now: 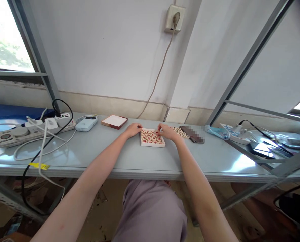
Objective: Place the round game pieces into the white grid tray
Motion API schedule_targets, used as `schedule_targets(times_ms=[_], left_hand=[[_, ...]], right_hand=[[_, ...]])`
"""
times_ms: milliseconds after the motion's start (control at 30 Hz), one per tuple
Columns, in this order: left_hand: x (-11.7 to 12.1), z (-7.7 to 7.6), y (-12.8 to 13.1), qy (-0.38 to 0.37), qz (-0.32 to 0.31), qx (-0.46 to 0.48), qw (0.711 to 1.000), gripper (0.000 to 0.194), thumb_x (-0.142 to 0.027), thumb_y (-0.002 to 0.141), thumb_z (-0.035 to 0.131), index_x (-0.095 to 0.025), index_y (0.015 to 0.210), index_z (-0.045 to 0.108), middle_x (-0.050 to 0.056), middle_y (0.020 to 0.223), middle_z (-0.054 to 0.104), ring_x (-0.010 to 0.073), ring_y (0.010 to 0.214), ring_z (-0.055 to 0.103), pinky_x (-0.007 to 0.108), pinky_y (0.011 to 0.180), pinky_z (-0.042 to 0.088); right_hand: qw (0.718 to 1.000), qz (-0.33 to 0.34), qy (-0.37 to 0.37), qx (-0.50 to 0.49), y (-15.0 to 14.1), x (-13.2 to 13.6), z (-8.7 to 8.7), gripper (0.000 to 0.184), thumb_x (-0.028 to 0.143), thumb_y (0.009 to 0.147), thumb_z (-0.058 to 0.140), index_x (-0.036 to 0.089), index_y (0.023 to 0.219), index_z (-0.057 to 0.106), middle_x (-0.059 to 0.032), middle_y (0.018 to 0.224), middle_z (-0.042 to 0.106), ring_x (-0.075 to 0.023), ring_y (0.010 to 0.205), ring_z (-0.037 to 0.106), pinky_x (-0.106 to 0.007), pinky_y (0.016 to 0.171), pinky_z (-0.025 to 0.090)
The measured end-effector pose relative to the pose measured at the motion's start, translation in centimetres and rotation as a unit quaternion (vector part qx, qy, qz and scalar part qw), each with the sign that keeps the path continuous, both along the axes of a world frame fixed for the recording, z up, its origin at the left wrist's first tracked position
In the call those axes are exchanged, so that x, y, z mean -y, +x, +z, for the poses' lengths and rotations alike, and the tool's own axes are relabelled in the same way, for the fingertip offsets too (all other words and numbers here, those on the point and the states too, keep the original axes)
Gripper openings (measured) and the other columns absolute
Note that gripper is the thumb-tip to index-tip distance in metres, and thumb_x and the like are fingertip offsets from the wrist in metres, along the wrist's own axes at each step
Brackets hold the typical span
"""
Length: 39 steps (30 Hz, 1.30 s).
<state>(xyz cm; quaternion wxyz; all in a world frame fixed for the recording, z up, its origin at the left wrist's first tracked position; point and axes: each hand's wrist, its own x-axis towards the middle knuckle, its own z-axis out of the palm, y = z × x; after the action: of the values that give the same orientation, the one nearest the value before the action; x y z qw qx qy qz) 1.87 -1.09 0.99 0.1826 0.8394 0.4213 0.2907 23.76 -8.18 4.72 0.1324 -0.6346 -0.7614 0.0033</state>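
A small pale square box (152, 144) filled with several round game pieces marked in red lies on the grey table (129, 161). My left hand (133, 129) rests at the box's far left corner, fingers curled against its edge. My right hand (166, 131) is at the box's far right corner, fingertips pinched over the pieces there; what they hold is too small to see. More loose pieces (180, 131) lie just right of that hand. The box's lid (114, 121), white with a dark red rim, sits to the left behind.
A dark phone (193, 134) lies right of the loose pieces. A power strip (21, 132) with plugs and cables, and a light blue device (86, 123), sit at the left. Papers, cables and packets crowd the right end. A wall socket (174, 18) feeds a cord down.
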Motion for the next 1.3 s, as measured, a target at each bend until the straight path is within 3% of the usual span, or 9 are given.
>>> schedule_targets(times_ms=[133, 267, 367, 533, 700, 933, 1100, 1200, 1300], left_hand=[[0.0, 0.0, 0.0, 0.000, -0.004, 0.003, 1.000, 0.025, -0.026, 0.076, 0.048, -0.017, 0.089, 0.067, 0.004, 0.098, 0.068, 0.0176, 0.090, 0.059, 0.025, 0.079, 0.043], [0.2, 0.1, 0.0, 0.002, -0.009, 0.005, 1.000, 0.026, -0.025, 0.076, 0.046, -0.017, 0.090, 0.067, 0.004, 0.099, 0.068, 0.0177, 0.092, 0.059, 0.025, 0.082, 0.042], [0.3, 0.1, 0.1, -0.004, -0.008, 0.006, 1.000, 0.026, -0.023, 0.076, 0.046, -0.017, 0.090, 0.067, 0.004, 0.099, 0.068, 0.0172, 0.091, 0.059, 0.025, 0.081, 0.043], [0.2, 0.0, 0.1, -0.013, -0.011, 0.007, 1.000, 0.025, -0.026, 0.077, 0.046, -0.018, 0.090, 0.066, 0.004, 0.098, 0.068, 0.0174, 0.090, 0.060, 0.025, 0.080, 0.043], [0.2, 0.0, 0.0, -0.008, -0.015, 0.010, 1.000, 0.025, -0.026, 0.077, 0.046, -0.018, 0.089, 0.066, 0.004, 0.099, 0.068, 0.0174, 0.091, 0.059, 0.025, 0.081, 0.043], [0.2, 0.0, 0.0, -0.009, -0.011, 0.013, 1.000, 0.025, -0.025, 0.076, 0.047, -0.018, 0.089, 0.067, 0.004, 0.098, 0.068, 0.0179, 0.090, 0.059, 0.025, 0.079, 0.043], [0.1, -0.1, 0.0, -0.012, -0.015, 0.020, 1.000, 0.025, -0.028, 0.077, 0.047, -0.018, 0.090, 0.067, 0.004, 0.098, 0.068, 0.0174, 0.089, 0.059, 0.024, 0.078, 0.044], [0.2, 0.0, 0.0, -0.009, -0.014, 0.014, 1.000, 0.025, -0.025, 0.076, 0.047, -0.017, 0.089, 0.067, 0.004, 0.097, 0.068, 0.0170, 0.089, 0.059, 0.024, 0.079, 0.043], [0.2, 0.1, 0.1, -0.008, -0.013, 0.011, 1.000, 0.025, -0.025, 0.076, 0.047, -0.017, 0.090, 0.067, 0.004, 0.098, 0.068, 0.0171, 0.090, 0.059, 0.025, 0.079, 0.043]], right_hand=[[0.995, 0.000, 0.033, -0.091, 0.9, -0.8, -0.3, 0.017, 0.032, 0.078, 0.056, 0.021, 0.090, 0.052, -0.0018, 0.094, 0.064, -0.0164, 0.083, 0.057, -0.027, 0.071, 0.037], [0.979, -0.078, 0.045, -0.183, 2.0, -1.6, -1.2, 0.025, 0.039, 0.083, 0.050, 0.020, 0.100, 0.051, -0.0043, 0.099, 0.065, -0.0163, 0.084, 0.059, -0.026, 0.070, 0.039], [0.986, -0.130, 0.041, -0.100, 2.1, -1.7, -1.9, 0.026, 0.041, 0.084, 0.048, 0.020, 0.098, 0.056, -0.0054, 0.099, 0.065, -0.0196, 0.090, 0.057, -0.031, 0.077, 0.037], [0.978, -0.154, 0.124, 0.067, 1.6, -1.2, -2.3, 0.026, 0.037, 0.084, 0.048, 0.023, 0.100, 0.063, -0.0085, 0.111, 0.060, -0.0250, 0.104, 0.048, -0.040, 0.085, 0.031], [0.975, -0.129, 0.126, 0.132, 2.0, -0.8, -2.0, 0.034, 0.039, 0.088, 0.038, 0.028, 0.094, 0.070, -0.0050, 0.129, 0.048, -0.0274, 0.114, 0.038, -0.044, 0.087, 0.030], [0.960, -0.208, 0.109, 0.150, 3.2, -0.7, -2.8, 0.035, 0.033, 0.085, 0.041, 0.021, 0.108, 0.064, -0.0132, 0.135, 0.040, -0.0312, 0.121, 0.030, -0.052, 0.092, 0.026], [0.978, -0.125, 0.158, 0.051, 1.8, -0.5, -1.3, 0.032, 0.032, 0.087, 0.038, 0.026, 0.109, 0.062, -0.0095, 0.123, 0.051, -0.0254, 0.112, 0.042, -0.043, 0.090, 0.032], [0.997, -0.027, 0.065, 0.016, 0.6, -0.3, -0.3, 0.027, 0.039, 0.083, 0.047, 0.027, 0.097, 0.067, -0.0057, 0.115, 0.057, -0.0236, 0.107, 0.046, -0.039, 0.090, 0.033], [0.999, 0.012, -0.026, 0.016, 0.0, -0.1, -0.1, 0.025, 0.042, 0.079, 0.052, 0.027, 0.089, 0.070, -0.0044, 0.110, 0.060, -0.0235, 0.105, 0.049, -0.039, 0.091, 0.032]])
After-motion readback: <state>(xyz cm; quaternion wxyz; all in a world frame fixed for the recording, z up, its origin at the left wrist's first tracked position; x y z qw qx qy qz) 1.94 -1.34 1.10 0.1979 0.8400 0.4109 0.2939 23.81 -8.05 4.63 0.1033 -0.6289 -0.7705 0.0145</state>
